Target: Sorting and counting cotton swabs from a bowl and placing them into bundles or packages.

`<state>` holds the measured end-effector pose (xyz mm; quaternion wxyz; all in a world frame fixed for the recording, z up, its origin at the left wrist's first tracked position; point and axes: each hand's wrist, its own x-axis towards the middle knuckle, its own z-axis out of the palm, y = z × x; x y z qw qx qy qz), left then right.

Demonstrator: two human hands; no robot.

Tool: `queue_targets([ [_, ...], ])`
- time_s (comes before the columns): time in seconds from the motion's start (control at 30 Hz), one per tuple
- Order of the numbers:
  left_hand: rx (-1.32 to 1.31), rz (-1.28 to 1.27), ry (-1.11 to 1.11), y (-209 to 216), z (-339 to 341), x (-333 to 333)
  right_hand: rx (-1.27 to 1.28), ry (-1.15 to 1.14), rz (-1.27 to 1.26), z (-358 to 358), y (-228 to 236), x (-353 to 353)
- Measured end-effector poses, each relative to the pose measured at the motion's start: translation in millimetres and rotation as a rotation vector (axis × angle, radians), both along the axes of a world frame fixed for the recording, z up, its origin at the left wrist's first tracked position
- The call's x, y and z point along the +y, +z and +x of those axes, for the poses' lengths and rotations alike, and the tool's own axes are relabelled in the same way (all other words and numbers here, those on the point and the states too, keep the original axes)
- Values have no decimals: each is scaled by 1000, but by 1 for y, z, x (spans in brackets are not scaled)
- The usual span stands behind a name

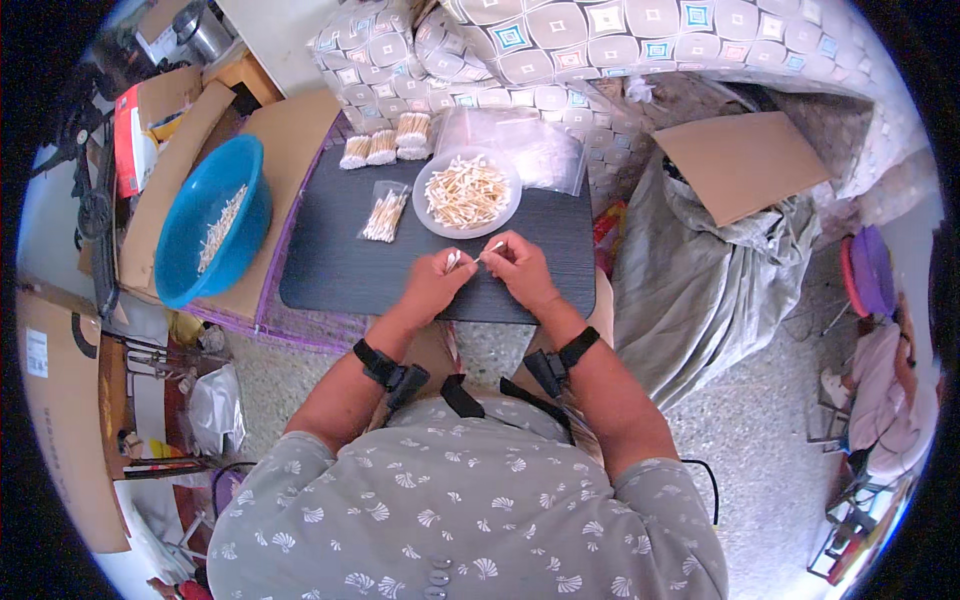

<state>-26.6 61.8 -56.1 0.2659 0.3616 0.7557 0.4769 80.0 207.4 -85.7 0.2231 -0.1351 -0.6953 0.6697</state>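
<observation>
Both my hands meet over the near side of a dark tabletop [340,255], just in front of a white bowl [431,222] heaped with cotton swabs [467,193]. My left hand [436,280] is closed on a few cotton swabs, their white tips showing above the fingers. In a pinch, my right hand [517,270] has a cotton swab [492,250] that reaches toward the left hand. Left of the bowl lies a clear bag of cotton swabs [384,212]. Several bundles of cotton swabs [382,147] are lined up at the table's far left, some stacked.
Clear plastic bags [530,150] lie behind the bowl at the table's far edge. A blue basin [180,265] with loose swabs stands on cardboard to the left. Patterned fabric [560,50] hangs at the back. Cardboard [740,165] rests on a grey cloth heap [700,290] at right.
</observation>
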Motion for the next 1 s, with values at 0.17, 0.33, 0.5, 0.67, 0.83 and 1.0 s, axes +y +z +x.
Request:
queue_targets([
  [0.17,177,-165,-78,-3,-3,4,58,36,12,-1,1,-2],
  [0.33,-55,251,41,-15,-7,4,-23,48,16,-3,8,-12],
  [0.5,-229,214,-37,8,-2,14,-92,71,232,4,11,-12],
  [0.67,-249,206,-103,3,-4,19,16,-6,418,2,9,-13],
  [0.83,-208,297,-80,-5,0,23,29,-38,416,1,5,-9],
  [1.0,-159,206,-11,14,5,17,-77,-49,366,3,13,-12],
])
